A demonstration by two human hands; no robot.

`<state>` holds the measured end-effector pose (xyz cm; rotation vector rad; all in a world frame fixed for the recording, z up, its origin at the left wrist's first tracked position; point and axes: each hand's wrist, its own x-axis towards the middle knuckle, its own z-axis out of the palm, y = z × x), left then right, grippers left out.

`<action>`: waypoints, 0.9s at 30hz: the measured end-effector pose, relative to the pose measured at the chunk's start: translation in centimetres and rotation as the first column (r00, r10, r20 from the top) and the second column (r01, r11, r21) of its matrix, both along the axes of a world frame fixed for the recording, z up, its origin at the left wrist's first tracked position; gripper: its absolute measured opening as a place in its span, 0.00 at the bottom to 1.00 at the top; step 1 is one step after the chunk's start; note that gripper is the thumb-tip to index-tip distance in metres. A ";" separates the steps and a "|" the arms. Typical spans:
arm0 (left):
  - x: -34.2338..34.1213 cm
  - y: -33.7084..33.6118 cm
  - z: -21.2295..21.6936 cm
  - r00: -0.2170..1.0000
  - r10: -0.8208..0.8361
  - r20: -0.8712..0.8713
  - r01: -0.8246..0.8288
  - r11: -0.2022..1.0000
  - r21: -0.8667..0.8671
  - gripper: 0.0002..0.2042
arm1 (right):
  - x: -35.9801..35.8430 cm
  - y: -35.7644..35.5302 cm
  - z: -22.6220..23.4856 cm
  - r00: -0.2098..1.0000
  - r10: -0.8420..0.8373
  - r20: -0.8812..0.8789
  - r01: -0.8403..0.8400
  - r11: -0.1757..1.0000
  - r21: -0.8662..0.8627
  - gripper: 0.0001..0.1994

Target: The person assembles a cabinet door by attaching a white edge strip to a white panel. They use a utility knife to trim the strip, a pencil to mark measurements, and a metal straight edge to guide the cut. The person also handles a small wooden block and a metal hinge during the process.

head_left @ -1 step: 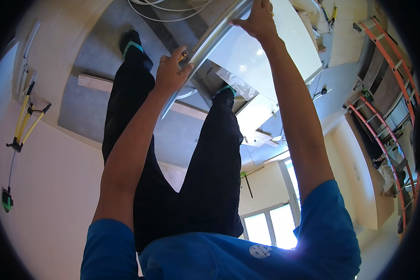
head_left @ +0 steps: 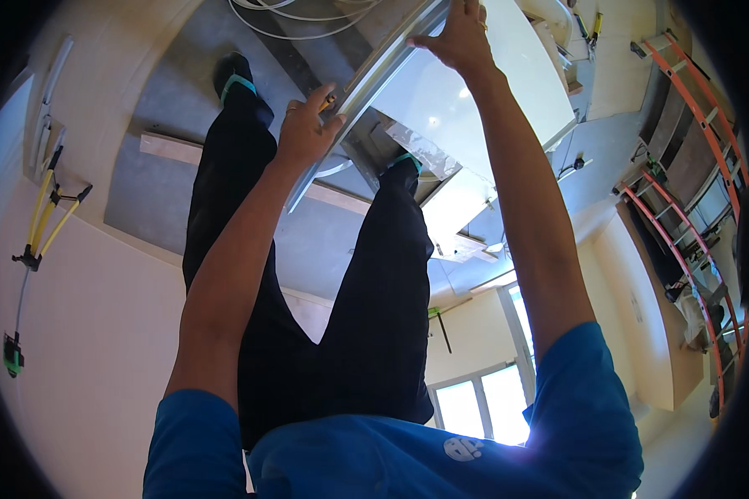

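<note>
Reaching up, both hands grip a long metal rail (head_left: 366,91) beside a white panel (head_left: 474,91): left hand (head_left: 306,129) curled round its lower part, right hand (head_left: 458,37) clasping higher up.

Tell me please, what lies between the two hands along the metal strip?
In the head view, only a bare stretch of the metal strip lies between the left hand and the right hand; both grip it.
</note>
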<state>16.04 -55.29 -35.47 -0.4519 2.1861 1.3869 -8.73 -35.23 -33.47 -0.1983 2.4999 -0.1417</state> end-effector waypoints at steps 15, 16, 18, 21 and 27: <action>-1.7 1.4 -2.6 1.000 0.009 0.012 -0.011 0.994 0.108 0.26 | -0.1 0.6 -2.9 0.976 0.138 -0.168 -0.139 0.990 0.008 0.66; -1.1 1.5 -3.1 1.000 0.023 -0.011 -0.021 0.994 0.107 0.26 | -0.2 -0.5 -1.8 0.998 0.047 -0.042 -0.045 0.998 0.050 0.66; -1.2 1.9 -2.3 0.998 0.013 -0.056 -0.011 0.999 0.040 0.27 | -0.1 -0.8 -1.3 0.999 0.033 -0.015 -0.031 0.996 0.088 0.65; -1.1 2.2 -2.2 0.982 -0.036 -0.186 0.027 0.998 -0.051 0.27 | -0.7 -1.5 -0.2 0.999 -0.016 0.035 0.011 0.992 0.125 0.62; -1.2 2.4 -1.9 0.955 -0.100 -0.281 0.063 0.989 -0.136 0.27 | -0.6 -1.4 0.0 0.999 -0.023 0.039 0.019 0.994 0.106 0.61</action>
